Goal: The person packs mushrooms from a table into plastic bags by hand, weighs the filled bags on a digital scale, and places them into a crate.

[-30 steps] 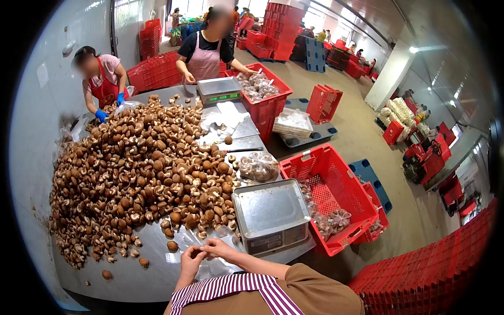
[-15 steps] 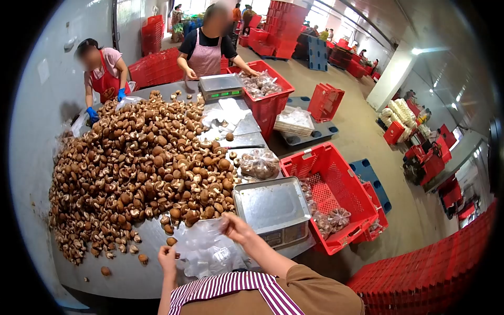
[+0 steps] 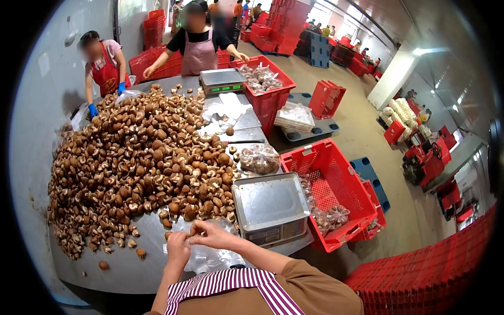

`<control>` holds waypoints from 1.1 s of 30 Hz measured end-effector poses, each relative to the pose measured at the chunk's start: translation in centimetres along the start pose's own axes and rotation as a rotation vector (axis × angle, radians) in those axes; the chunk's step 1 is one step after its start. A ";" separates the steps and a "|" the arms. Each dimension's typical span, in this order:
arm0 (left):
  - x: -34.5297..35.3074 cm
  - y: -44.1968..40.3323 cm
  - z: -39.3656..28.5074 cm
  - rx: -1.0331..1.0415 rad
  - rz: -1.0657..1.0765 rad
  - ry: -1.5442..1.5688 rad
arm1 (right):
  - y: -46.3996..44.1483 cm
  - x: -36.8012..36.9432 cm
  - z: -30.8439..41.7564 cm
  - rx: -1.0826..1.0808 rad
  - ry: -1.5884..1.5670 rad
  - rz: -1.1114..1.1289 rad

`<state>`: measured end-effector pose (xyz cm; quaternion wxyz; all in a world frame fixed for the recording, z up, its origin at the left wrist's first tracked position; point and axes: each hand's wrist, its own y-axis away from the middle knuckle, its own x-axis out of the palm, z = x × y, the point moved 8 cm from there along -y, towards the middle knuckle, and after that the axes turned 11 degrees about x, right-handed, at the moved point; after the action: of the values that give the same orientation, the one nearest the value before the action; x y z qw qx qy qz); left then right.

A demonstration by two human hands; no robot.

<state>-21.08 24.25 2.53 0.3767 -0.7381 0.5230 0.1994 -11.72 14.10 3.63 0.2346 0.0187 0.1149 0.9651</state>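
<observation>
My left hand (image 3: 178, 249) and my right hand (image 3: 209, 235) meet at the near edge of the table, fingers pinched together on a clear plastic bag (image 3: 227, 226). Part of the bag is hidden behind my right hand. Below my hands lie more clear plastic bags (image 3: 214, 258). A big heap of brown shiitake mushrooms (image 3: 142, 163) rises just beyond, with a few loose ones close to my left hand. To the right of my hands stands a scale (image 3: 271, 202) with a bare metal pan. Behind it sits a filled bag of mushrooms (image 3: 259, 159).
A red crate (image 3: 336, 202) with bagged mushrooms stands right of the scale. Across the table are a second scale (image 3: 221, 77), another red crate (image 3: 268, 89) and two people in aprons. Stacked red crates (image 3: 425, 268) rise at lower right.
My right hand has moved left and down to meet my left hand, bringing the plastic bag's edge along. The co-worker at the far scale has stretched an arm toward the mushrooms.
</observation>
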 end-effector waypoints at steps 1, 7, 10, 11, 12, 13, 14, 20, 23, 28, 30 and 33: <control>0.1 0.7 1.5 -0.093 -0.064 0.055 | 0.9 -0.8 1.4 -0.007 0.307 -0.041; -3.2 2.3 0.0 -0.206 -0.323 0.198 | 2.0 -9.4 -1.6 0.108 0.778 -0.530; -2.6 3.3 0.7 -0.223 -0.285 0.164 | 1.9 -9.9 -1.7 0.172 0.675 -0.488; -2.4 3.9 1.5 -0.237 -0.355 0.197 | 1.6 -9.4 -2.0 0.203 0.530 -0.417; -2.4 4.3 2.0 -0.250 -0.425 0.230 | 1.5 -8.0 -1.6 0.113 0.454 -0.376; -2.5 4.1 1.8 -0.252 -0.423 0.230 | 1.6 -6.1 0.0 0.006 0.541 -0.373; -2.5 3.8 1.6 -0.288 -0.402 0.235 | 1.6 -4.5 0.1 0.094 0.669 -0.258; -3.2 4.0 0.3 -0.299 -0.290 0.318 | 0.7 -9.1 -5.7 0.430 0.658 -0.491; -2.6 6.4 3.5 -0.376 -0.279 0.252 | 1.2 -11.8 -7.0 0.408 0.345 -0.608; 0.2 13.6 11.3 -0.660 -0.430 0.308 | 2.1 -3.7 -5.0 0.437 -0.627 0.126; 1.5 16.1 13.8 -1.033 -0.764 0.915 | 3.7 -1.5 -5.0 0.544 -0.357 0.353; 3.6 16.4 13.5 -1.084 -0.873 1.465 | 4.0 -2.9 -8.2 0.576 -0.403 0.134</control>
<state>-33.52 29.59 -14.24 -0.3834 -0.8773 0.1486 -0.2476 -11.69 7.57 -3.42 0.1740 0.2813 0.3321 0.8833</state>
